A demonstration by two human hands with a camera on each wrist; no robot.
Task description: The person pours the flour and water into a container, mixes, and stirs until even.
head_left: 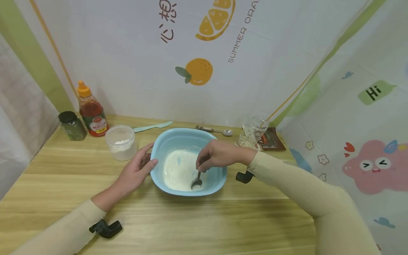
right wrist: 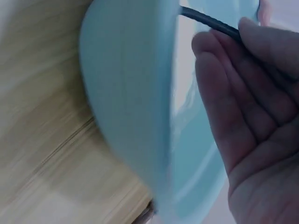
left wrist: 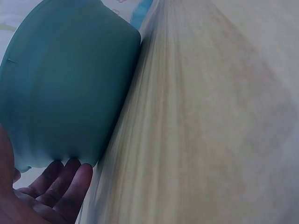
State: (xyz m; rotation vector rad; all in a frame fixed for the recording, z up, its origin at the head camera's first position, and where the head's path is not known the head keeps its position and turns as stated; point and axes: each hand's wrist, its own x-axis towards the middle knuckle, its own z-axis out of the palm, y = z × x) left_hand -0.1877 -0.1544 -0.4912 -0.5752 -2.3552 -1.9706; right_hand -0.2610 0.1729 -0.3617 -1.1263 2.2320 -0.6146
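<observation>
A light blue bowl on the wooden table holds a white, milky mixture. At the bowl's left side, my left hand grips it, thumb at the rim; fingertips meet the outer wall in the left wrist view. Over the bowl's right half, my right hand pinches the dark handle of a spoon, its head down in the white mixture. A clear tub with white powder stands just beyond my left hand.
Behind the bowl lie a pale green plastic knife and a small metal spoon. A red sauce bottle and a black-lidded jar stand at the back left. Clear glassware and a brown packet sit at the back right.
</observation>
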